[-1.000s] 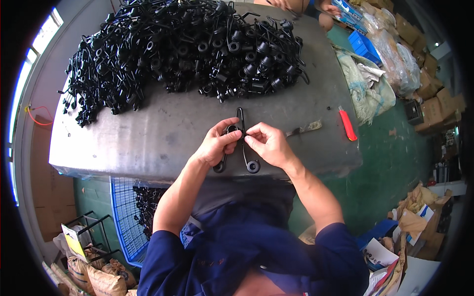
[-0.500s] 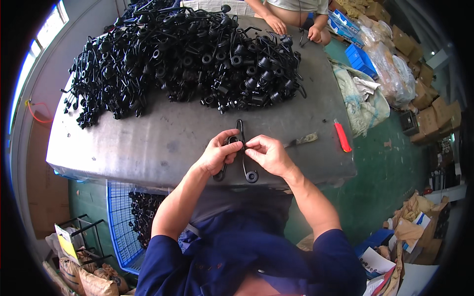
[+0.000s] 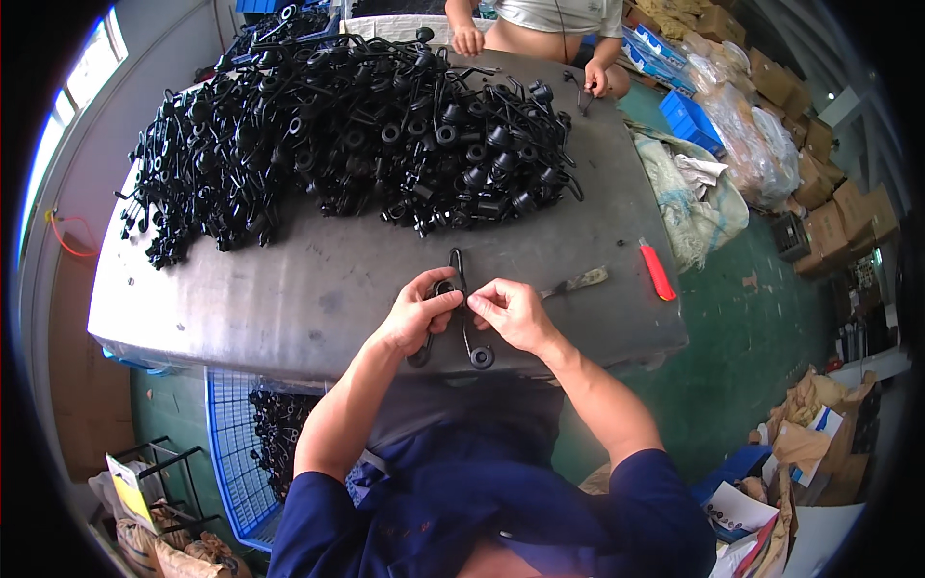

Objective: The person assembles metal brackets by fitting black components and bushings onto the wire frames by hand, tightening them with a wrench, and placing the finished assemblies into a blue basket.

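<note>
A black bent-rod part (image 3: 481, 357) with ring-shaped ends is held just above the near side of the metal table. My left hand (image 3: 421, 313) is closed round its middle, thumb on top. The loop of the rod sticks up beyond my fingers, and two ring ends hang below. My right hand (image 3: 509, 313) is closed in a pinch right beside the rod's middle; what its fingertips hold is too small to make out. Beyond my hands lies a big heap of similar black parts (image 3: 337, 135).
On the table (image 3: 289, 308), a flat blade-like tool (image 3: 578, 281) and a red-handled cutter (image 3: 657, 272) lie to the right. A blue basket (image 3: 226, 433) holding small black parts stands below its near edge. Across the table, a co-worker's hand (image 3: 596, 79) holds a black part.
My right fingertips have drawn slightly away from the rod. The view has shifted a little. The co-worker's two hands have moved further apart.
</note>
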Tool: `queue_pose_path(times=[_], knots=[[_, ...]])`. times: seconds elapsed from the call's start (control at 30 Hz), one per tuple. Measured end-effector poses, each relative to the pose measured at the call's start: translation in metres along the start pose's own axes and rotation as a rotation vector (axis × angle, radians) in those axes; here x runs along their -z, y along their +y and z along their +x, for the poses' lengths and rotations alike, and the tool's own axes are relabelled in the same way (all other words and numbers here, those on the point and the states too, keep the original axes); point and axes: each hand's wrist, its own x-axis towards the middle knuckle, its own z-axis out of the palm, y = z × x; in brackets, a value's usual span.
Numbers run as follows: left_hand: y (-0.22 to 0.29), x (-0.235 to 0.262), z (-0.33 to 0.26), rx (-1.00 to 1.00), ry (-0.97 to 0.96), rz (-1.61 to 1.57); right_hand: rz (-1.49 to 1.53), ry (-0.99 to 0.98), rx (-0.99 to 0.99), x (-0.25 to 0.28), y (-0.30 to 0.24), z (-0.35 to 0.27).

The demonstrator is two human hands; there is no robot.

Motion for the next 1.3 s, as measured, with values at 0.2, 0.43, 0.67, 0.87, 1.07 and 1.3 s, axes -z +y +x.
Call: queue_pose_path(times=[0.2, 0.43, 0.67, 0.87, 1.07, 1.3], knots=[[0.001, -0.003, -0.002, 0.011, 0.030, 0.005, -0.293, -0.001, 0.142, -0.001, -0.003, -0.005], [0.008, -0.009, -0.006, 0.008, 0.080, -0.008, -0.155, -0.049, -0.089, 0.002, -0.003, 0.003], [0.007, -0.009, -0.009, -0.020, 0.036, 0.048, -0.167, -0.054, -0.019, -0.002, 0.002, 0.003], [0.002, -0.013, -0.006, -0.078, 0.120, 0.155, -0.252, 0.048, 0.217, -0.009, 0.003, -0.008], [0.005, -0.003, -0.007, -0.053, 0.200, 0.056, -0.596, 0.138, 0.302, 0.049, -0.009, -0.010], [0.010, 0.009, 0.001, -0.001, 0.187, -0.067, -1.138, 0.261, 0.230, 0.144, 0.027, -0.052]])
